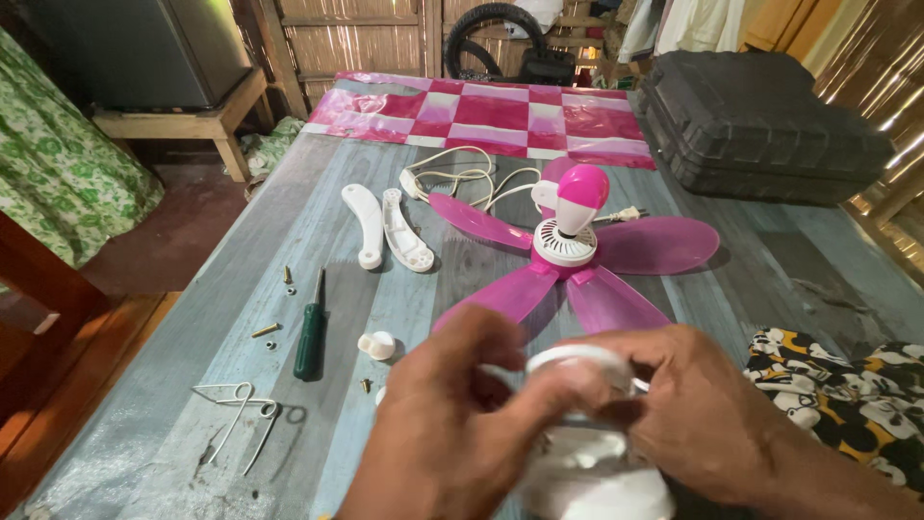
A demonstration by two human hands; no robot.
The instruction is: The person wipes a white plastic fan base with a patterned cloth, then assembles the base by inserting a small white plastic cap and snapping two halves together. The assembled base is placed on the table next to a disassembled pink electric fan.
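Observation:
My left hand (452, 424) and my right hand (703, 404) meet low in the middle of the view, both gripping a white plastic fan housing (587, 462) with a round rim; much of it is hidden behind my fingers. Just beyond them lies a pink fan blade assembly (577, 260) with several translucent blades and a white and pink hub. Its white cord (462, 178) trails behind it.
On the grey table (770, 260) lie two white curved bracket halves (385, 226), a green screwdriver (310, 332), several loose screws (267, 330), a white cap (378, 345) and wire clips (241, 409). A black case (760, 120) sits far right, patterned cloth (847, 395) near right.

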